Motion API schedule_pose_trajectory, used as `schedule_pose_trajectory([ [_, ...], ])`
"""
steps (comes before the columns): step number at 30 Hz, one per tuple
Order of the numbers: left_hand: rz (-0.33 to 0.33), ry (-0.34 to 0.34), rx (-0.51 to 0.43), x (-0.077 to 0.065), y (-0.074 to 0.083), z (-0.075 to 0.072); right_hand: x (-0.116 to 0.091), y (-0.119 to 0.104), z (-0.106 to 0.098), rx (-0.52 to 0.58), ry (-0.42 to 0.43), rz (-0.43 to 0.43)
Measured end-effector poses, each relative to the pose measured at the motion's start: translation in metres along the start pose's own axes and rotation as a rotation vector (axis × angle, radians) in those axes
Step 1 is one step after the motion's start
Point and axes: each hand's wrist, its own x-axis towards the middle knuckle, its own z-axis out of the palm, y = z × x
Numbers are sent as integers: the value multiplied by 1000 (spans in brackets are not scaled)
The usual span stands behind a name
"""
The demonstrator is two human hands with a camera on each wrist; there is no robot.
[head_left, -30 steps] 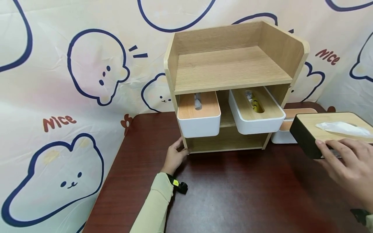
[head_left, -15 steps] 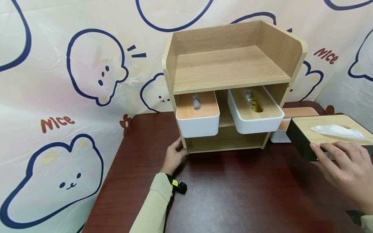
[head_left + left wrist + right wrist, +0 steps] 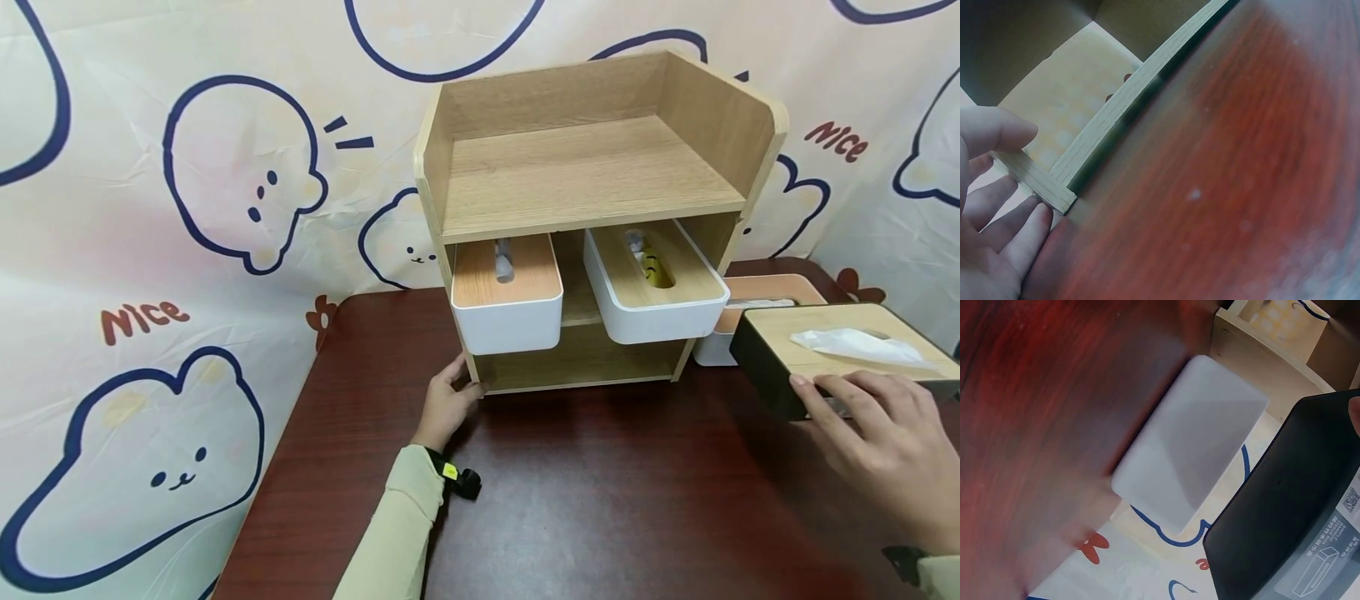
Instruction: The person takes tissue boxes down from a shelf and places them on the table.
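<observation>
My left hand (image 3: 447,407) grips the lower left corner of the wooden desk shelf (image 3: 592,171). In the left wrist view, the thumb lies on the inner side of the side panel (image 3: 1038,181) and the other fingers are outside it. On the right, my right hand (image 3: 885,433) holds a black tissue box (image 3: 847,321) by its near side, raised over the table. Its lid is light wood, with a white tissue poking out of the slot. The right wrist view shows the box's dark underside (image 3: 1279,487); most of that hand is out of frame there.
Two white tissue boxes with wooden lids, one left (image 3: 506,327) and one right (image 3: 660,323), jut from the middle shelf level. Another white box (image 3: 780,289) stands on the table right of the shelf, partly behind the black one. A patterned cloth (image 3: 225,317) hangs behind.
My right hand has brought the black tissue box slightly left and lower, closer to the shelf. The left hand keeps its hold on the shelf corner.
</observation>
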Motion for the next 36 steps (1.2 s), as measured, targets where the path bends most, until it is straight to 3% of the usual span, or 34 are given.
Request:
schedule_pose_trajectory([
  [7,6,-4,-3,0,1,0,-7,-1,-1,10,-76,8],
  [14,8,0,-10,0,3,1,-6,-6,6,33,46,1],
  [19,4,3,2,0,2,1,-9,-9,9,35,70,-6],
  [24,2,10,-4,9,-19,-1,-13,-9,11,28,42,-14],
  [27,1,21,-11,13,-31,-1,-15,-9,15,23,72,-20],
  [36,19,61,-7,14,-35,1,-24,-9,22,28,89,-15],
])
